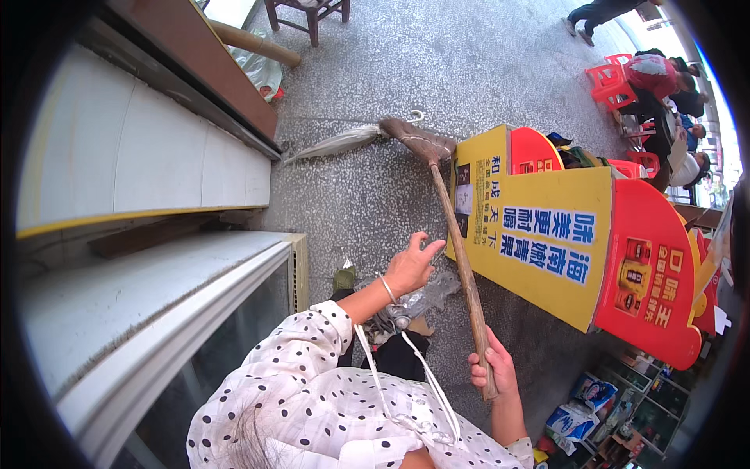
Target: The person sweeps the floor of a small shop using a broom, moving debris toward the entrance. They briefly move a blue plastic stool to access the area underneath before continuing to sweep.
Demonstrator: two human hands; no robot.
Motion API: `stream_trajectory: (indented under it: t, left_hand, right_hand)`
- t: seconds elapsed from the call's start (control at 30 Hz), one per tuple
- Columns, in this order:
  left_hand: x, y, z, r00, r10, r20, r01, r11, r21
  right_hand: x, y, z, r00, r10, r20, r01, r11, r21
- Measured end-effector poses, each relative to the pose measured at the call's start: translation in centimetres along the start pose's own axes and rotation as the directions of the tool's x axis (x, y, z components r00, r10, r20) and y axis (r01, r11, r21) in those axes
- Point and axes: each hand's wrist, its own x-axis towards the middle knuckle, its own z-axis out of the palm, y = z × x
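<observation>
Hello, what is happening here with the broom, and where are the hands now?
A person in a dotted white shirt stands on a speckled grey floor. The right hand grips the wooden handle of a broom near its top; the bristle head rests on the floor ahead. The left hand is raised, open and empty, over a heap of grey litter. A yellow and red stand is just beside the broom.

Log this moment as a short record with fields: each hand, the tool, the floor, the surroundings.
Left hand: left hand raised and open, fingers spread, holding nothing
Right hand: right hand closed around the broom handle near its top end
Tool: broom head rests on the speckled floor, beside a pale bundle of bristles
Floor near feet: heap of crumpled litter
Surroundings: yellow and red display stand to the right; glass-fronted cabinet to the left; red stools farther off
</observation>
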Motion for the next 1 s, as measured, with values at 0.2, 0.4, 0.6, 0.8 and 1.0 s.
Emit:
stream_trajectory:
  t: [0.2,0.4,0.6,0.8,1.0]
  left_hand:
    - [4.1,-10.3,-5.2,0.976,-0.215,-0.022,0.216,0.976,0.025]
    - [11.3,-20.5,-7.2,0.900,-0.426,-0.092,0.433,0.899,0.068]
    - [24.4,-38.7,-6.1,0.837,-0.482,-0.261,0.526,0.840,0.134]
    - [40.5,-53.6,-1.8,0.887,-0.274,-0.372,0.427,0.794,0.433]
    - [47.6,-57.6,0.4,0.886,-0.403,-0.229,0.452,0.641,0.620]
  right_hand:
    - [8.2,-6.9,0.0,0.977,0.004,-0.214,-0.131,0.802,-0.583]
    - [16.8,-10.4,-1.3,0.935,-0.033,-0.352,-0.263,0.602,-0.754]
    - [31.5,-10.6,-0.4,0.851,-0.094,-0.516,-0.448,0.382,-0.808]
    - [36.3,-11.5,0.0,0.698,0.088,-0.711,-0.650,0.495,-0.577]
    - [39.7,-15.3,0.4,0.603,0.173,-0.779,-0.763,0.411,-0.499]
